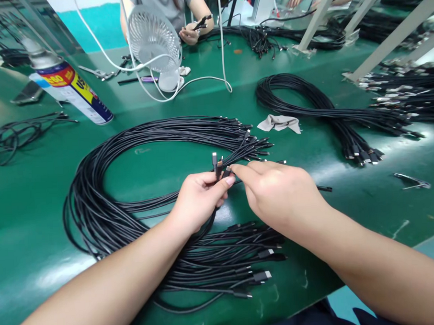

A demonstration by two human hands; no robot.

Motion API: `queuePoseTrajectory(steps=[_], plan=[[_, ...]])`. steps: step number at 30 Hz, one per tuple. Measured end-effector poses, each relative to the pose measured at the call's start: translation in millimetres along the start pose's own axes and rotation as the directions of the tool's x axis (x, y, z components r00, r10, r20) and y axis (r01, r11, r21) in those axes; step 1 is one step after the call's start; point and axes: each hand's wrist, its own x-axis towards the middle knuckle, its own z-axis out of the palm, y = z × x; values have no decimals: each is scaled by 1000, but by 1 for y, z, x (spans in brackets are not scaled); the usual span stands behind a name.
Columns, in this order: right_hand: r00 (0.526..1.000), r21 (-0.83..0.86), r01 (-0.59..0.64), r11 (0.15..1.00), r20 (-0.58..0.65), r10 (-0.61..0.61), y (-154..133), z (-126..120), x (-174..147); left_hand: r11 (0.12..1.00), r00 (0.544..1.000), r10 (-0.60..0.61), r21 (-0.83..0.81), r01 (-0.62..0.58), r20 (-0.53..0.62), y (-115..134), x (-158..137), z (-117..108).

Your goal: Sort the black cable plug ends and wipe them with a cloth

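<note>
My left hand (204, 194) is closed around several black USB cables, with their connector ends (214, 161) sticking up between thumb and fingers. Beside it, my right hand (275, 184) has its thumb and forefinger pinched at the metal tip of one connector (226, 171); whether it grips that tip is hidden by the fingers. Under and around both hands a large looped bundle of black cables (92, 187) lies on the green table (159, 167). Its lower connector ends (261, 276) point right, near the table's front edge.
A grey fan (154, 38) with white cords stands ahead, a spray can (73, 89) to its left. Right of the bundle lie a grey cloth (279, 123), another cable coil (300, 89) and tweezers (412, 180). Across the table a person's hand (190, 34) holds cable ends.
</note>
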Motion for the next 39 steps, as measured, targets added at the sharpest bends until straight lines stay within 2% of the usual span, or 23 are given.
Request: queuePoseTrajectory(steps=[18,39], plan=[[998,3,6,1000,-57,-6,-1,5,0,1000,1000,8,3,-8,19,-1,1,-1],[999,41,-20,999,-39,22,0,3,0,998,999,23,50,-24,36,0,0,0]])
